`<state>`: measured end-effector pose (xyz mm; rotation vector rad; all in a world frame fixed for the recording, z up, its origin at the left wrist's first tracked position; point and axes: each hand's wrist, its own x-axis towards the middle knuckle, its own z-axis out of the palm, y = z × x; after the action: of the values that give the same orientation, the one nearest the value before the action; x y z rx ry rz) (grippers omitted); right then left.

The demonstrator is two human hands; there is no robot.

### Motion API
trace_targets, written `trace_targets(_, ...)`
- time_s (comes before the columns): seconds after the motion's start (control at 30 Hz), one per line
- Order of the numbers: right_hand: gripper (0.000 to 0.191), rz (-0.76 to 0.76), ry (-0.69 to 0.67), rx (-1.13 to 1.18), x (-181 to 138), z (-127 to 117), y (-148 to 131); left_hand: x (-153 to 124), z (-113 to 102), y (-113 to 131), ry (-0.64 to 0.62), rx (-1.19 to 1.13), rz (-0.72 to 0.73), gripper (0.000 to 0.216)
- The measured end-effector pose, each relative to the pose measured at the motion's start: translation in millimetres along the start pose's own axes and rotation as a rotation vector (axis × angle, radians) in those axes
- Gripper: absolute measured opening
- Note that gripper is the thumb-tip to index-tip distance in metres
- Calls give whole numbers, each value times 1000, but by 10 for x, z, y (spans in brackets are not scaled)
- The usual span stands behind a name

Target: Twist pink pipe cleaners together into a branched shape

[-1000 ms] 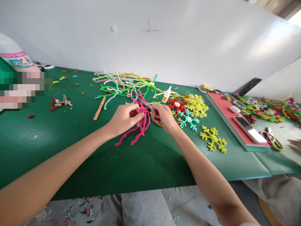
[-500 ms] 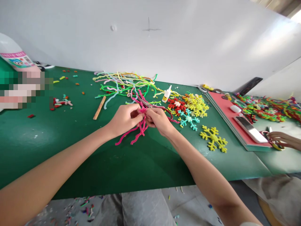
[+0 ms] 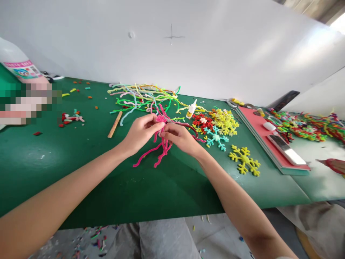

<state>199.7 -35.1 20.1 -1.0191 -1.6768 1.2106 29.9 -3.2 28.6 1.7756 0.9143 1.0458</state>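
My left hand [image 3: 142, 133] pinches a small pink pipe-cleaner shape [image 3: 161, 119] with looped petals, held up above the table. Just to its right, my right hand [image 3: 179, 136] has its fingers closed around the lower part of the same shape, where the fingertips partly hide it. Long pink pipe cleaners [image 3: 147, 155] hang or lie below and behind both hands. Behind my right hand, the dark red handle of a pair of scissors [image 3: 194, 130] shows. Loose pastel and green pipe cleaners [image 3: 140, 94] lie in a heap beyond my hands.
A wooden stick [image 3: 115, 124] lies left of the heap. To the right are a small glue bottle [image 3: 191, 109], a turquoise snowflake [image 3: 216, 138], a yellow snowflake [image 3: 245, 159] and a red folder [image 3: 261, 126]. A large bottle [image 3: 23, 66] stands far left.
More of the pink shape's looped top now shows, as my left fingers have shifted up it and my right fingers lower. At far right, a co-worker's hand has left view; a red-handled tool shows there.
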Motion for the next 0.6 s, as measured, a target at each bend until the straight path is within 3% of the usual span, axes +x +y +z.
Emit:
trace_targets(0.13, 16, 46, -80, 211, -13, -23, -23, 29, 3, -4, -10, -192, -39, 17)
trace_targets(0.3, 11, 89, -178, 426, -27, -57, -35, 37, -16, -9, -128, -283, -37, 18)
trace_targets(0.4, 11, 89, -164, 418, -29, -86, -41, 35, -31, -33, -92, -264, -4, 17)
trace_targets(0.6, 33, 62, -52, 230, -20, -131, -45, 45, -56, -57, -53, -282, -3, 16)
